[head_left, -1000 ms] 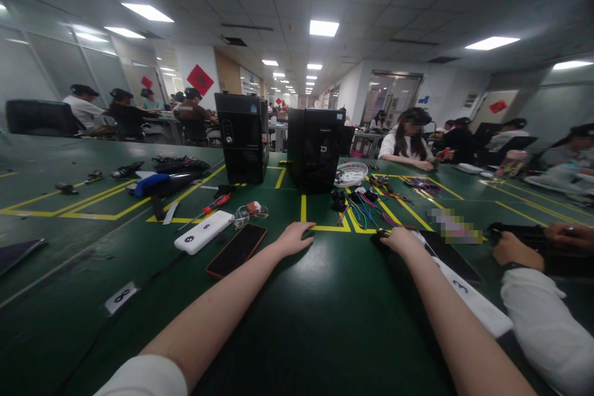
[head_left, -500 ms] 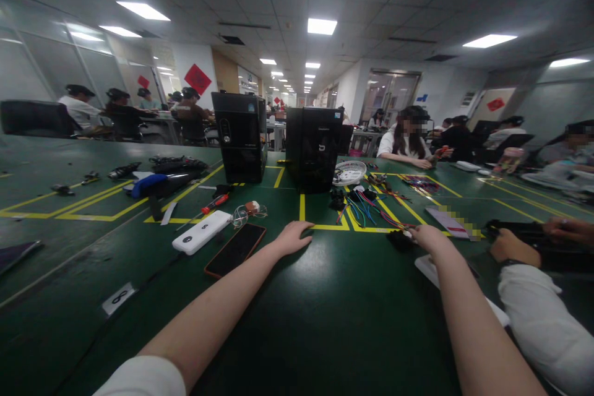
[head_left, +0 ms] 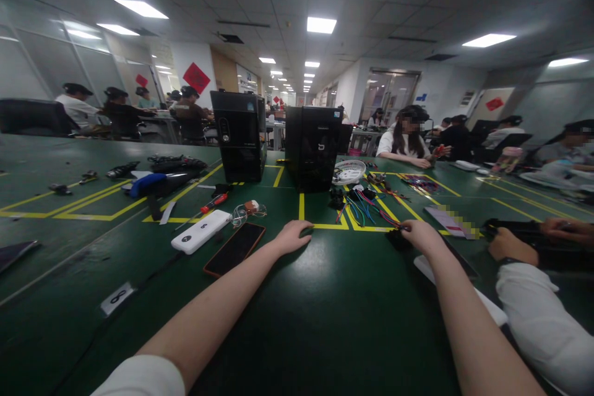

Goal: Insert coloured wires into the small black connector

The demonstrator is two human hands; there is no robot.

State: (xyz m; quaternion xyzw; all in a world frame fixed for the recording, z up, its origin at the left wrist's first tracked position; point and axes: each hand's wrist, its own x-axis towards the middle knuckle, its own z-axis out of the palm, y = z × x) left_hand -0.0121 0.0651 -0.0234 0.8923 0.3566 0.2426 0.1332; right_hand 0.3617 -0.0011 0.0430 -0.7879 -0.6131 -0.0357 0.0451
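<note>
My left hand [head_left: 293, 237] lies flat on the green table [head_left: 334, 309], fingers loosely together, holding nothing, just right of a black phone [head_left: 235, 249]. My right hand [head_left: 419, 234] reaches forward with its fingers curled over a small black object [head_left: 396, 239] beside the yellow tape line. Coloured wires [head_left: 366, 205] lie just beyond it. Two black computer cases [head_left: 240, 143] [head_left: 314, 147] stand upright farther back.
A white power bank [head_left: 201, 231], a red screwdriver [head_left: 214, 203] and glasses [head_left: 249, 210] lie at left. A white fan grille [head_left: 349, 172] sits behind the wires. A co-worker's white-sleeved arm [head_left: 538, 315] rests at right. Other people sit at far tables.
My right hand moved right from the tape line, then edged back left onto the small black object. The left hand has stayed in place. The view tilted slightly.
</note>
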